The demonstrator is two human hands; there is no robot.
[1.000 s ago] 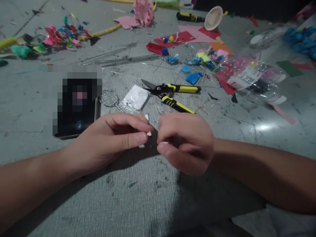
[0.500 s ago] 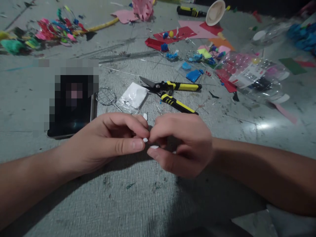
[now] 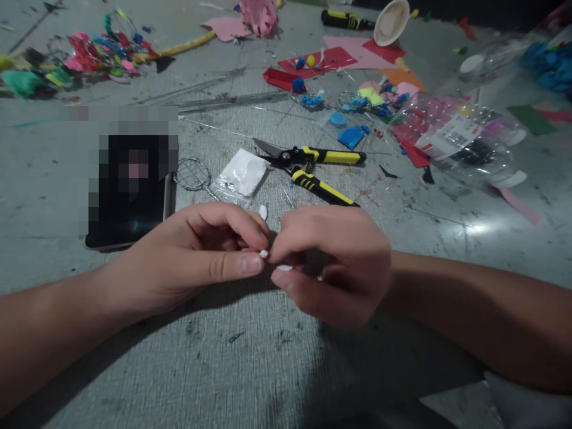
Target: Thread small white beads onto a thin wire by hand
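Between thumb and index finger, my left hand point(image 3: 210, 250) pinches a tiny white piece point(image 3: 263, 254). My right hand point(image 3: 335, 262) is curled close beside it, its thumb and index finger curved around a small gap. A thin white scrap point(image 3: 284, 267) lies against the tip of my right thumb. Another white bit point(image 3: 263, 212) shows just behind my left fingers. Beyond the hands lie a white block in clear plastic point(image 3: 245, 173), a twisted wire loop point(image 3: 193, 174) and open yellow-black cutters point(image 3: 313, 164).
A dark phone point(image 3: 129, 202) lies at the left. Across the back are colourful clay and wire pieces point(image 3: 102, 53), red paper point(image 3: 317, 62), a white cup point(image 3: 392, 22) and a yellow-black tool point(image 3: 346, 21). A clear plastic package point(image 3: 460, 134) sits at the right.
My right hand has shifted slightly right and down, with the thin white scrap still at its thumb. My left hand has hardly moved.
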